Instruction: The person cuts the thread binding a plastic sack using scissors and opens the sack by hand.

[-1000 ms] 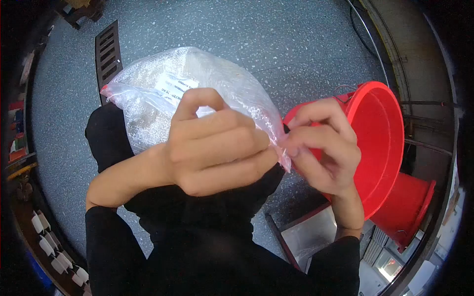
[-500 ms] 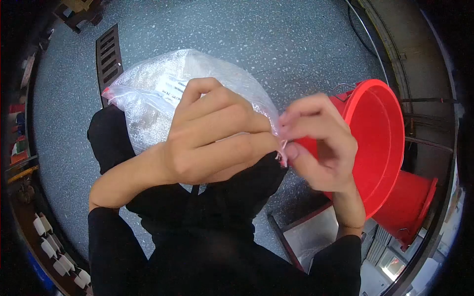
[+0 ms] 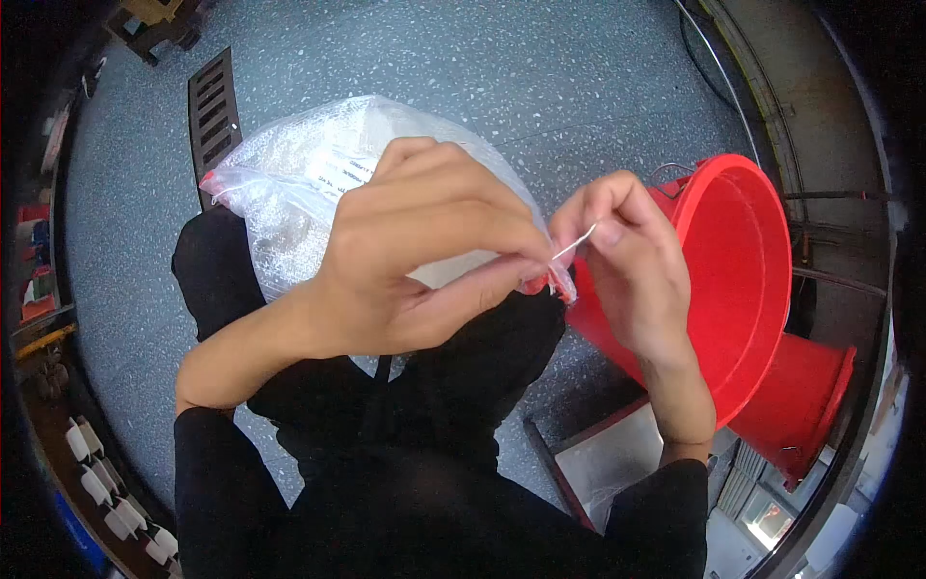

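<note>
A white woven sack (image 3: 289,232) with a printed label (image 3: 340,170) lies on the floor in front of my knees. Its red-trimmed right corner (image 3: 562,283) sticks out just beyond my left fingertips. My left hand (image 3: 424,246) reaches across the sack and pinches the edge by that corner, thumb and forefinger together. A thin white string (image 3: 576,243) runs from there to my right hand (image 3: 632,256), which holds its end between thumb and forefinger. Part of the sack is hidden behind my left hand.
A large red bucket (image 3: 738,289) stands close to my right hand, with another red bucket (image 3: 796,400) behind it. A dark floor grate (image 3: 211,111) lies beyond the sack at left. A metal-topped stand (image 3: 612,454) is beside my right forearm.
My right thumb and forefinger have left the sack's corner and moved up, drawing the white string out. My left hand has shifted its pinch by the corner.
</note>
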The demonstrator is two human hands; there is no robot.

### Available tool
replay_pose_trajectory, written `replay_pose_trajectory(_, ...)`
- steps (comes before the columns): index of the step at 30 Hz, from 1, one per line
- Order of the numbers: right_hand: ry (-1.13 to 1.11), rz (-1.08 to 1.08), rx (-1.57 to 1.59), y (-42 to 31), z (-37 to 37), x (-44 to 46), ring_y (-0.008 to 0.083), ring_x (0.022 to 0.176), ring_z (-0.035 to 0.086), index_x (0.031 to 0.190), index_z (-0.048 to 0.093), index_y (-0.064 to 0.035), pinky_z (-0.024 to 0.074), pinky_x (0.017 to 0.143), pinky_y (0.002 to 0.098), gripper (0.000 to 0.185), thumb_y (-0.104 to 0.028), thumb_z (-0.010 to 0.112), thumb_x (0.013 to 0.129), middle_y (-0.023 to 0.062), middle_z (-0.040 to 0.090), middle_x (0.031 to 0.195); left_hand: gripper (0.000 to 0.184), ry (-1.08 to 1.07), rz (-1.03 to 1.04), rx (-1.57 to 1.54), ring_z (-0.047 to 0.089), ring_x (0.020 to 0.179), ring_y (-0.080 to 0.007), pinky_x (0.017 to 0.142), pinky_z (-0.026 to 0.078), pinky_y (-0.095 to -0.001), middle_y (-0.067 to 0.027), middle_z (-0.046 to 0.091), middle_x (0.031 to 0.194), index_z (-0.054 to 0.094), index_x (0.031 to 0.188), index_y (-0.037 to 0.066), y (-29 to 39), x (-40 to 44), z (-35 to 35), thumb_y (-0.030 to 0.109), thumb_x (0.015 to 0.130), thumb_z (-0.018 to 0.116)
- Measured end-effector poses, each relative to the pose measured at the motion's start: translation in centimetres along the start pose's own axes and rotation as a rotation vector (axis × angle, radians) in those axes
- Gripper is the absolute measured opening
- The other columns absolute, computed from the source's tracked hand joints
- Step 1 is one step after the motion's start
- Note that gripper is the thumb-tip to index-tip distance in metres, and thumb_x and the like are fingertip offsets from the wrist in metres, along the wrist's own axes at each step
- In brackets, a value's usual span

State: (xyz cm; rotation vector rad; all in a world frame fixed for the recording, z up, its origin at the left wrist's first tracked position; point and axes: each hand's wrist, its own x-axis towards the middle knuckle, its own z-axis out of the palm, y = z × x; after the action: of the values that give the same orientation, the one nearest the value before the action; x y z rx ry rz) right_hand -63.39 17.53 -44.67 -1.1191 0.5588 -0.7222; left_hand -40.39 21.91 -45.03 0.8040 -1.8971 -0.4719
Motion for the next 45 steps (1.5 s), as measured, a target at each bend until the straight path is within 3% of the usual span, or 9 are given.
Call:
replay_pose_trajectory(4, 0.024, 0.063, 0.113, -0.1, -0.3, 0.3, 0.0134, 0.087, 0.061, 0.106, 0.052, -0.0040, 0.0482, 0.080, 0.0284, 0.011, -0.014, 0.050, 0.102, 0.0087, 0.065, 0.096, 0.031, 0.154, 0.092, 0.170, 0.060, 0.078, -0.0184, 0.072, 0.041, -0.0348, -0.0008, 0.067, 0.092, 0.073, 0.099, 0.013, 0.3, -0.1, 0.5, 0.004, 0.071, 0.084)
replay_pose_trajectory(7, 0.028, 0.091, 0.163, -0.2, -0.5, 0.3, 0.0136, 0.087, 0.061, 0.107, 0.052, -0.0041, 0.0483, 0.080, 0.0286, 0.011, -0.014, 0.051, 0.102, 0.0090, 0.065, 0.096, 0.034, 0.161, 0.290, 0.380, 0.056, 0.075, -0.0159, 0.072, 0.040, -0.0350, 0.0032, 0.062, 0.090, 0.074, 0.099, 0.019, 0.4, -1.0, 0.2, 0.010, 0.069, 0.087)
replay_pose_trajectory(10, 0.017, 0.089, 0.163, -0.1, -0.5, 0.2, 0.0135, 0.087, 0.061, 0.107, 0.052, -0.0041, 0.0483, 0.080, 0.0286, 0.012, -0.015, 0.051, 0.102, 0.0090, 0.065, 0.096, 0.034, 0.194, 0.317, 0.508, 0.053, 0.075, -0.0135, 0.072, 0.039, -0.0350, 0.0059, 0.058, 0.088, 0.076, 0.095, 0.022, 0.8, -0.8, 1.1, 0.018, 0.063, 0.087)
replay_pose_trajectory(17, 0.031, 0.108, 0.100, -0.4, 0.1, 0.0, 0.0133, 0.088, 0.061, 0.108, 0.053, -0.0037, 0.0481, 0.081, 0.0284, 0.014, -0.016, 0.053, 0.102, 0.0086, 0.065, 0.097, 0.041, 0.273, 0.412, 0.667, 0.050, 0.075, -0.0104, 0.076, 0.036, -0.0327, 0.0106, 0.053, 0.083, 0.080, 0.091, 0.021, 1.2, -0.4, 2.4, 0.025, 0.051, 0.073)
replay_pose_trajectory(20, 0.117, 0.074, 0.032, 0.1, 0.7, -0.2, 0.0132, 0.087, 0.062, 0.107, 0.054, -0.0035, 0.0483, 0.081, 0.0282, 0.014, -0.016, 0.053, 0.102, 0.0085, 0.065, 0.096, 0.039, 0.313, 0.428, 0.642, 0.051, 0.072, -0.0107, 0.073, 0.036, -0.0321, 0.0102, 0.055, 0.081, 0.079, 0.090, 0.020, 1.3, -0.2, 2.4, 0.024, 0.052, 0.078)
replay_pose_trajectory(24, 0.086, 0.092, 0.206, -0.2, -0.3, 0.1, 0.0124, 0.089, 0.062, 0.107, 0.055, -0.0035, 0.0487, 0.082, 0.0279, 0.012, -0.015, 0.055, 0.102, 0.0098, 0.067, 0.097, 0.038, 0.294, 0.367, 0.583, 0.052, 0.066, -0.0118, 0.067, 0.038, -0.0315, 0.0067, 0.058, 0.075, 0.074, 0.088, 0.016, 1.2, -1.0, 1.9, 0.024, 0.055, 0.092)
replay_pose_trajectory(27, 0.110, 0.000, 0.120, 0.0, 0.0, -0.2, 0.0127, 0.089, 0.063, 0.107, 0.055, -0.0030, 0.0496, 0.083, 0.0284, 0.012, -0.014, 0.056, 0.102, 0.0119, 0.069, 0.099, 0.042, 0.211, 0.060, 0.523, 0.053, 0.062, -0.0134, 0.061, 0.038, -0.0302, 0.0030, 0.059, 0.071, 0.070, 0.086, 0.012, 2.3, -1.7, 1.8, 0.026, 0.057, 0.097)
replay_pose_trajectory(32, 0.077, -0.205, -0.115, 0.2, 0.8, -0.8, 0.0151, 0.090, 0.065, 0.107, 0.053, -0.0008, 0.0529, 0.084, 0.0302, 0.010, -0.009, 0.055, 0.102, 0.0160, 0.070, 0.104, 0.043, 0.372, -0.079, 0.338, 0.064, 0.071, -0.0196, 0.062, 0.047, -0.0284, -0.0062, 0.070, 0.082, 0.072, 0.092, 0.005, 3.2, -2.0, 3.8, 0.017, 0.059, 0.096)
replay_pose_trajectory(45, 0.025, -0.197, -0.136, -0.2, 0.7, -1.1, 0.0155, 0.096, 0.066, 0.106, 0.053, -0.0001, 0.0536, 0.087, 0.0307, 0.008, -0.007, 0.055, 0.102, 0.0171, 0.069, 0.107, 0.021, 0.421, -0.301, 0.027, 0.068, 0.076, -0.0177, 0.068, 0.052, -0.0268, -0.0143, 0.073, 0.085, 0.074, 0.092, -0.004, 4.3, -1.3, 4.8, -0.005, 0.073, 0.081)
